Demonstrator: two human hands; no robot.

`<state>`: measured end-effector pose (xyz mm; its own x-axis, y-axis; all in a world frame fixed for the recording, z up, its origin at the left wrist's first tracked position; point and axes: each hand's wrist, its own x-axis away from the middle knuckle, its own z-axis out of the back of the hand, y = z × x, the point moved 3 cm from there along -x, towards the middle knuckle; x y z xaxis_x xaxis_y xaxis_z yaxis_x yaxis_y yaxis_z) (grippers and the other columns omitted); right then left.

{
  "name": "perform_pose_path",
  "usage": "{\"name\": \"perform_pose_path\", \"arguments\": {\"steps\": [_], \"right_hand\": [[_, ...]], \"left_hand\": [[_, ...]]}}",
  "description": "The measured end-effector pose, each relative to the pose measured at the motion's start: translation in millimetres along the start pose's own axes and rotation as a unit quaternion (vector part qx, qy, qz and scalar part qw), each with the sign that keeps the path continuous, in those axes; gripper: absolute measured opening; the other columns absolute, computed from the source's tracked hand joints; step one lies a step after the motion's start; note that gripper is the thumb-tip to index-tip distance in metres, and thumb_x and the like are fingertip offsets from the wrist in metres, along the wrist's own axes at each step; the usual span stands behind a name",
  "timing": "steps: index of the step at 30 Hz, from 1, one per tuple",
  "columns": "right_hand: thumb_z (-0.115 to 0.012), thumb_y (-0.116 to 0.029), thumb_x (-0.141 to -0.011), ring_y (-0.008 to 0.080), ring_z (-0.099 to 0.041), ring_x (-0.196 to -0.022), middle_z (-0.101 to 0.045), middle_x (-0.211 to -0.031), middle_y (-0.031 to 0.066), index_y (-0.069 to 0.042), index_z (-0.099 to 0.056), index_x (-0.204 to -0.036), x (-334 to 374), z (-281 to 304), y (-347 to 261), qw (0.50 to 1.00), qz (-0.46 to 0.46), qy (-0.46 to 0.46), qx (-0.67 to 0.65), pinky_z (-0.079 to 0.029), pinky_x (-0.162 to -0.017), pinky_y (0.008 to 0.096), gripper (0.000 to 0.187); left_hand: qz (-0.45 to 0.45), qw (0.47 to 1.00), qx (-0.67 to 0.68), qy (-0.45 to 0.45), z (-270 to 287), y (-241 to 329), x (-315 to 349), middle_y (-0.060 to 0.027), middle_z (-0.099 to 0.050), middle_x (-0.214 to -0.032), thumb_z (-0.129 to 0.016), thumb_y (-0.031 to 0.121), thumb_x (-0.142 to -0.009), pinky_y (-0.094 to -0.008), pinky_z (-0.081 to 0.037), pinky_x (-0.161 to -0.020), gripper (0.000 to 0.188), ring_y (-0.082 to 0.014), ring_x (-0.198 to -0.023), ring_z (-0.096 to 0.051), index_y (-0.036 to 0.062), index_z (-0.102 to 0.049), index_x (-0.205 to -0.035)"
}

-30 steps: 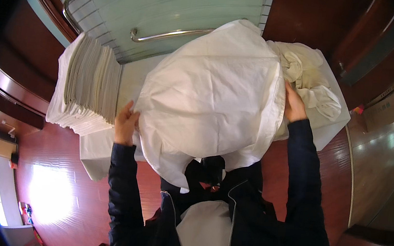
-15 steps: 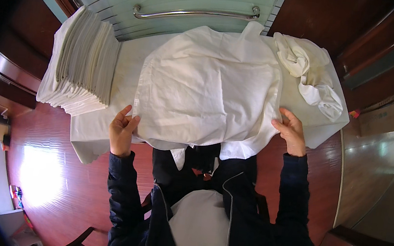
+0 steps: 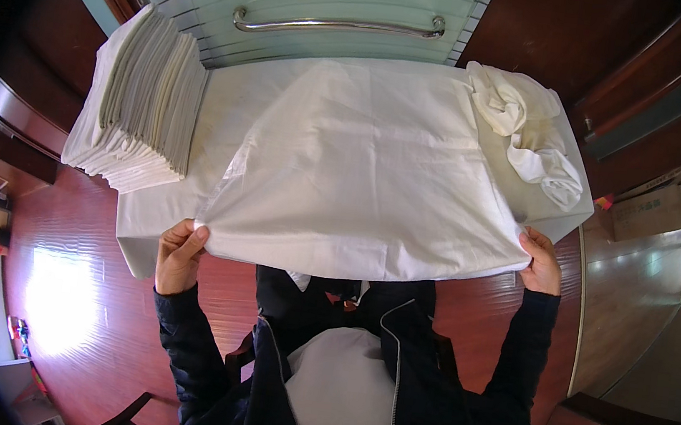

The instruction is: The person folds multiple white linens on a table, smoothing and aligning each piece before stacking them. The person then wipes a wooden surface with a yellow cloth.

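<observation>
A white cloth (image 3: 370, 174) is stretched between my two hands, its far part lying on the covered table and its near edge drawn straight above my lap. My left hand (image 3: 180, 253) pinches the near left corner between thumb and fingers. At the near right corner, my right hand (image 3: 541, 262) grips the cloth, thumb on top and most of the fingers tucked behind. Small creases run across the middle of the fabric. Whether the cloth is one layer or folded double I cannot tell.
A tall stack of folded white cloths (image 3: 138, 106) stands at the table's left end. Crumpled white cloth (image 3: 526, 133) lies at the right end. The table wears a white tablecloth (image 3: 227, 99). Behind it, a metal rail (image 3: 336, 26) crosses a glass panel. A cardboard box (image 3: 651, 213) sits farther right.
Both hands have spread apart and come nearer to me, each now gripping a corner. The cloth, loose and rumpled before, has been pulled wide, and its far bulge has flattened.
</observation>
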<state>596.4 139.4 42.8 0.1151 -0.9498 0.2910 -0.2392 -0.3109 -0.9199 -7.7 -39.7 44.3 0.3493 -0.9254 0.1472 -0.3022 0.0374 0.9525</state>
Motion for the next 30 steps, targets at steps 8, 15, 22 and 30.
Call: {"name": "perform_pose_path", "arguments": {"steps": [8,15,22,30], "right_hand": [[-0.068,-0.014,-0.099,0.0181,-0.067,-0.102,-0.071,-0.109,0.0115,0.000,-0.066,-0.113,68.5,27.0,-77.9,0.960,0.273,-0.010,-0.066,-0.051,-0.094,0.0314,0.020],[-0.060,-0.019,-0.104,0.0161,-0.063,-0.108,-0.069,-0.112,0.0065,-0.003,-0.065,-0.116,25.4,-27.9,-169.6,0.977,0.204,-0.057,0.034,-0.048,-0.097,0.0306,0.021],[-0.081,-0.031,-0.090,0.0086,-0.054,-0.084,-0.070,-0.095,-0.0068,-0.019,-0.073,-0.100,-57.6,-81.1,-294.9,0.948,0.302,0.075,0.057,-0.037,-0.078,0.0266,0.018],[-0.063,-0.023,-0.102,0.0141,-0.053,-0.116,-0.065,-0.121,0.0059,-0.007,-0.072,-0.114,33.8,-66.9,-289.1,0.926,0.375,0.022,0.023,-0.038,-0.100,0.0307,0.021]], "left_hand": [[-0.168,0.983,0.051,-0.045,18.0,54.4,55.2,-0.0112,-0.070,-0.119,-0.068,0.011,-0.095,-0.0333,-0.047,-0.096,0.012,-0.0185,-0.108,-0.063,0.0011,-0.071,-0.102],[-0.152,0.988,-0.039,0.005,-21.4,130.3,7.9,-0.0024,-0.065,-0.093,-0.064,0.018,-0.100,-0.0305,-0.048,-0.085,0.014,-0.0124,-0.090,-0.060,0.0042,-0.066,-0.098],[-0.235,0.972,0.001,-0.003,-69.4,242.1,-115.2,-0.0031,-0.068,-0.116,-0.071,0.027,-0.098,-0.0322,-0.045,-0.097,0.033,-0.0163,-0.111,-0.059,0.0072,-0.067,-0.124],[-0.322,0.938,-0.084,-0.092,9.2,248.2,-54.6,-0.0103,-0.061,-0.137,-0.058,0.033,-0.105,-0.0384,-0.026,-0.123,0.041,-0.0218,-0.134,-0.050,0.0053,-0.060,-0.135]]}}
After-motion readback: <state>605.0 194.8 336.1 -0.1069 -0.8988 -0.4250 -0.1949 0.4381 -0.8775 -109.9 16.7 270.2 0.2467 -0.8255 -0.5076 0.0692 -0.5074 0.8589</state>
